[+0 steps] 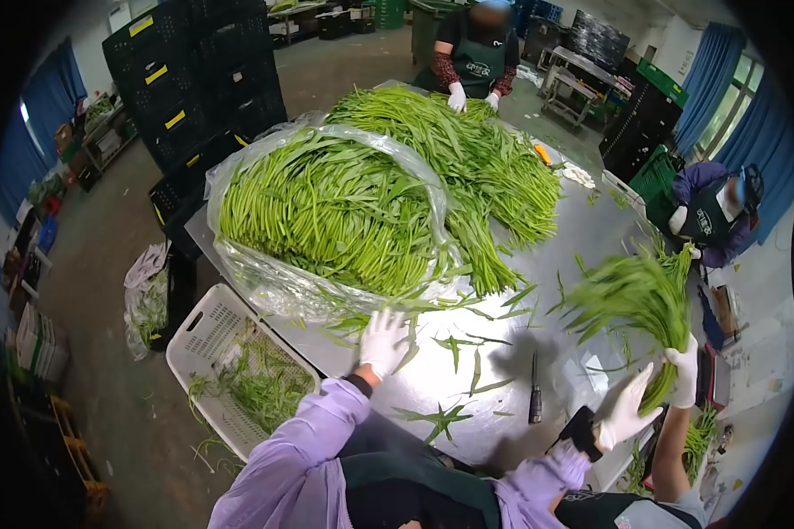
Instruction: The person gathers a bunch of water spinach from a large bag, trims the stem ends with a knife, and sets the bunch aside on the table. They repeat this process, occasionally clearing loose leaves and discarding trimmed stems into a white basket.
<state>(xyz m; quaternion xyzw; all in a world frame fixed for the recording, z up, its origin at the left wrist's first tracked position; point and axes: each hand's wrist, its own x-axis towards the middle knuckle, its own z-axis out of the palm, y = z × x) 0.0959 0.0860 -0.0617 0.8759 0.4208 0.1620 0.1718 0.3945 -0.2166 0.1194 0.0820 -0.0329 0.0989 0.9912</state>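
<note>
My left hand (385, 344), in a white glove, has its fingers spread over the metal table (419, 388), beside loose leaves below the plastic bag (278, 295). The bag lies open around a large heap of green stalks (326, 212). At the right, my right hand (626, 413), also gloved, has its fingers stretched out beside the lower stems of a green bunch (631, 295). A co-worker's gloved hand (683, 375) is at those stems. The bunch's leafy end is blurred. Whether my right hand touches the stems is unclear.
A black-handled knife (535, 401) lies on the table. More stalks (512, 181) are piled behind. The white basket (225, 423) with greens stands at the left. Co-workers stand at the far side (476, 57) and right (719, 212). Black crates (181, 97) are stacked back left.
</note>
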